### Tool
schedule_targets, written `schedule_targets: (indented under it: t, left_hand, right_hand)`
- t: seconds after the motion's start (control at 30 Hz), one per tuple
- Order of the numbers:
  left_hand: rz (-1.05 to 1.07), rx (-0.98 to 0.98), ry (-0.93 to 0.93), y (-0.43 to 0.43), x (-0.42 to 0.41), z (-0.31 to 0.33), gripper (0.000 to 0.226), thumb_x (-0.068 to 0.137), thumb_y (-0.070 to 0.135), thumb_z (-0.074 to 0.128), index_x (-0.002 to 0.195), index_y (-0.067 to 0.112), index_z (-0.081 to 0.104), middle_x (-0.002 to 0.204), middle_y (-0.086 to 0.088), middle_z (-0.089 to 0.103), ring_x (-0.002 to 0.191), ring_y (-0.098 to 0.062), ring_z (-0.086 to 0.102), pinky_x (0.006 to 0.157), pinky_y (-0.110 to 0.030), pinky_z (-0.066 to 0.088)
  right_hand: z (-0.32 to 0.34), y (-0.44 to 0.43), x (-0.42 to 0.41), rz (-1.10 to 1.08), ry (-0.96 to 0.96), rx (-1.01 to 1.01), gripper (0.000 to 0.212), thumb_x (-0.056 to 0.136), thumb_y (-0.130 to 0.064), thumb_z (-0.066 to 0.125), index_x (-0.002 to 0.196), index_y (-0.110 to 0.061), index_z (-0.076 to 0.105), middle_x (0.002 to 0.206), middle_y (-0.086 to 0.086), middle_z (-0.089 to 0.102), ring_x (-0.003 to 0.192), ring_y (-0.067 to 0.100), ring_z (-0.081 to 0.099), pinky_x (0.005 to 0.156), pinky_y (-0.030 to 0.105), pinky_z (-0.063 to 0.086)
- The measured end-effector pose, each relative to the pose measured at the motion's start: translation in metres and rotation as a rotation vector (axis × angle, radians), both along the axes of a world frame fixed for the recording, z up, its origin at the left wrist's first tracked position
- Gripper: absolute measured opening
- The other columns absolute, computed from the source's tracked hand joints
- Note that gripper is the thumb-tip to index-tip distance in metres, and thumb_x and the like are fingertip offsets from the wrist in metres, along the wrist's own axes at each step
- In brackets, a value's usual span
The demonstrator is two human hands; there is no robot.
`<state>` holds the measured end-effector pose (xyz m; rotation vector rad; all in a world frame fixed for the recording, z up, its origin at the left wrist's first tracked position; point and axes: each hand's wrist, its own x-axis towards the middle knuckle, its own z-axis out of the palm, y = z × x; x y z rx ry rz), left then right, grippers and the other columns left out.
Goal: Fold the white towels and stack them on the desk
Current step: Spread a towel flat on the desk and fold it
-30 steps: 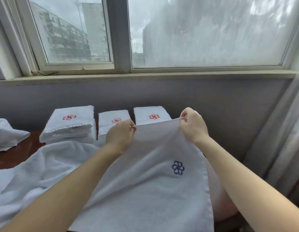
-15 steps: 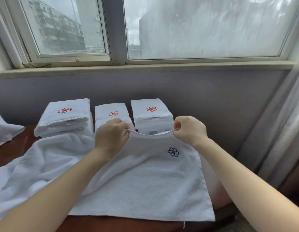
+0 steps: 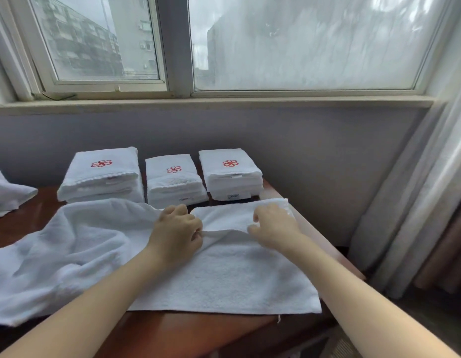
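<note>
- Towel [image 3: 224, 275]: flat on the desk [image 3: 172, 332], near right corner; far part doubled back toward the person.
- Left hand [image 3: 176, 231]: thumb and fingers pinch the fold's left end.
- Right hand [image 3: 274, 226]: fingers curled over the fold's right end; pinching or not, cannot tell.
- Handling: match corners to the near hem, keep edges square, smooth flat.
- Folded stacks [image 3: 173, 182]: behind, by the wall; likely destination.

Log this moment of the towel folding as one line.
step: folding towel | left hand: pinches towel crease | right hand: pinches same crease | towel: spread on desk | behind: three folded stacks
</note>
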<state>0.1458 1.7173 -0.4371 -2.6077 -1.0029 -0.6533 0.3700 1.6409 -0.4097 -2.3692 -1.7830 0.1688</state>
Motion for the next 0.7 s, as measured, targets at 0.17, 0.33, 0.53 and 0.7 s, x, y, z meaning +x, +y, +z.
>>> schedule_targets:
  t: [0.17, 0.33, 0.53, 0.7]
  left_hand:
    - [-0.053, -0.034, 0.049, -0.003, 0.004, 0.005, 0.011, 0.059, 0.013, 0.069, 0.054, 0.018, 0.061, 0.045, 0.007, 0.052, 0.053, -0.019, 0.049, 0.059, -0.021, 0.030]
    - [-0.010, -0.112, 0.071, -0.002, 0.019, -0.003, 0.008, 0.075, 0.017, 0.060, 0.068, 0.015, 0.055, 0.055, -0.001, 0.053, 0.062, -0.022, 0.048, 0.051, -0.029, 0.035]
    - [0.083, -0.156, 0.111, -0.016, 0.049, -0.007, 0.008, 0.083, 0.023, 0.048, 0.078, 0.017, 0.048, 0.067, 0.000, 0.050, 0.071, -0.025, 0.049, 0.056, -0.032, 0.030]
    - [0.110, -0.197, 0.079, -0.034, 0.080, -0.007, 0.010, 0.084, 0.024, 0.048, 0.079, 0.017, 0.044, 0.067, 0.001, 0.045, 0.070, -0.024, 0.043, 0.057, -0.032, 0.023]
  right_hand:
    - [-0.051, 0.000, -0.026, 0.009, 0.101, -0.064, 0.069, 0.097, -0.060, 0.026, 0.153, -0.020, 0.016, 0.163, 0.003, 0.004, 0.150, 0.035, -0.007, 0.113, 0.063, -0.009]
    - [-0.060, 0.006, 0.004, 0.117, 0.086, 0.055, 0.069, 0.095, -0.064, 0.027, 0.153, -0.028, 0.017, 0.165, -0.002, 0.004, 0.151, 0.026, -0.011, 0.116, 0.055, -0.015]
    - [-0.061, 0.010, 0.043, 0.206, 0.094, 0.137, 0.064, 0.093, -0.064, 0.037, 0.148, -0.032, 0.030, 0.162, -0.007, 0.019, 0.151, 0.020, 0.002, 0.119, 0.052, -0.010]
    - [-0.058, 0.002, 0.080, 0.240, 0.104, 0.146, 0.063, 0.091, -0.064, 0.042, 0.145, -0.033, 0.036, 0.160, -0.010, 0.024, 0.151, 0.016, 0.008, 0.121, 0.052, -0.004]
